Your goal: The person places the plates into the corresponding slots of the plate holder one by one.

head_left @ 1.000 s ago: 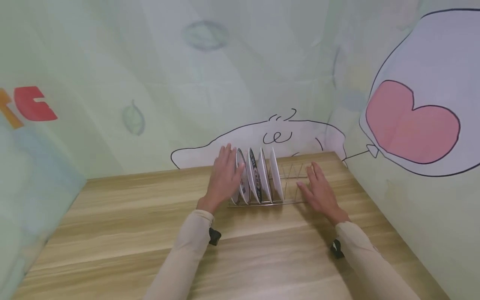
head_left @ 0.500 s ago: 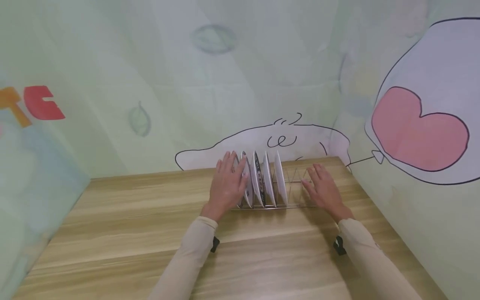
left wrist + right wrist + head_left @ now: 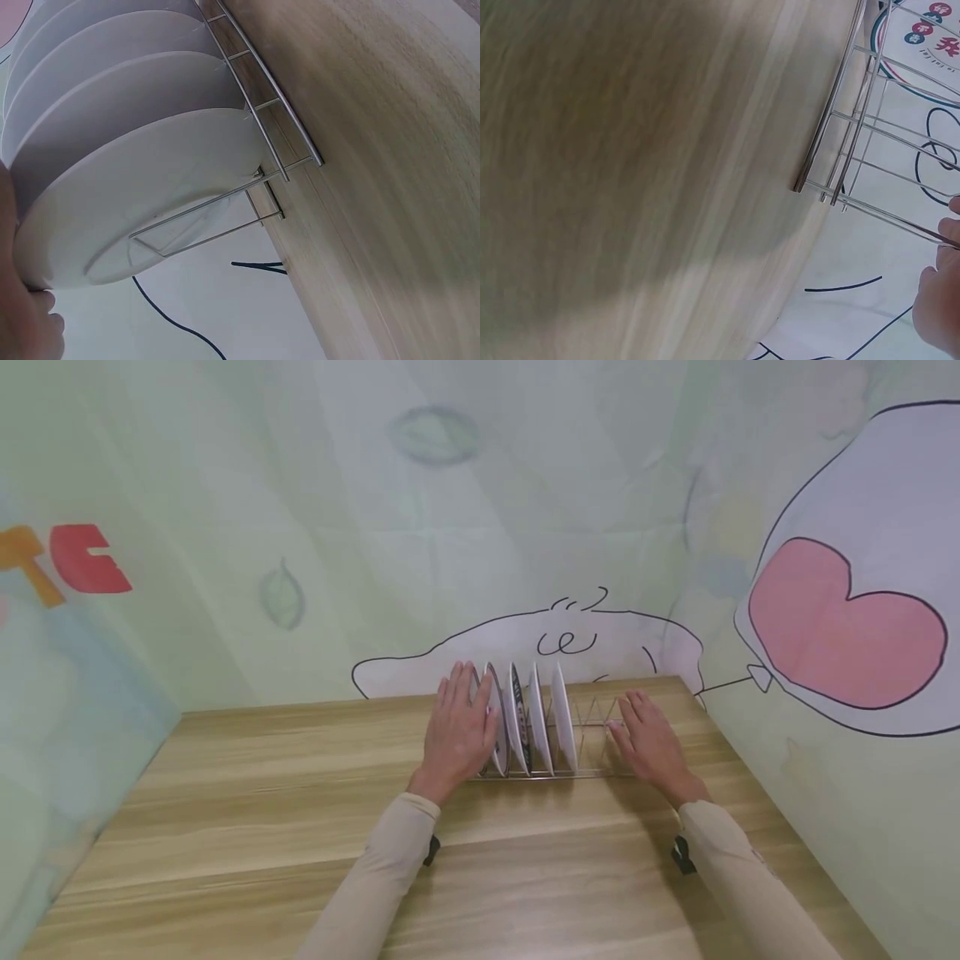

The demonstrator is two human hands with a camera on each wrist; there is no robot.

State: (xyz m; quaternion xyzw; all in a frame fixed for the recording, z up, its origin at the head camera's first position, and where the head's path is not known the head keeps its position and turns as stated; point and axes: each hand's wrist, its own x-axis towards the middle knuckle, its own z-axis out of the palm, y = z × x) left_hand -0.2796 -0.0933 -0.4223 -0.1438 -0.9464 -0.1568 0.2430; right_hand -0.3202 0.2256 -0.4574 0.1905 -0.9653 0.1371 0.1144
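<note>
Several plates stand on edge in a metal wire dish rack on the wooden table. My left hand rests at the leftmost plate, fingers mostly straight and thumb apart, hiding part of it. In the left wrist view, its fingers are at the rim of the near white plate. On the other side, my right hand is at the rack's right end, fingers extended. The right wrist view shows its fingers against the rack's end wire, and a plate with coloured print beyond.
The wooden table meets a printed cloth backdrop behind the rack and at both sides. Wire slots at the rack's right end stand beside the rightmost plate. A balloon with a pink heart is printed on the right.
The head view has shifted slightly, so the scene sits a little right and lower. My left hand leans closer over the leftmost plates, and my right hand stays at the rack's right end.
</note>
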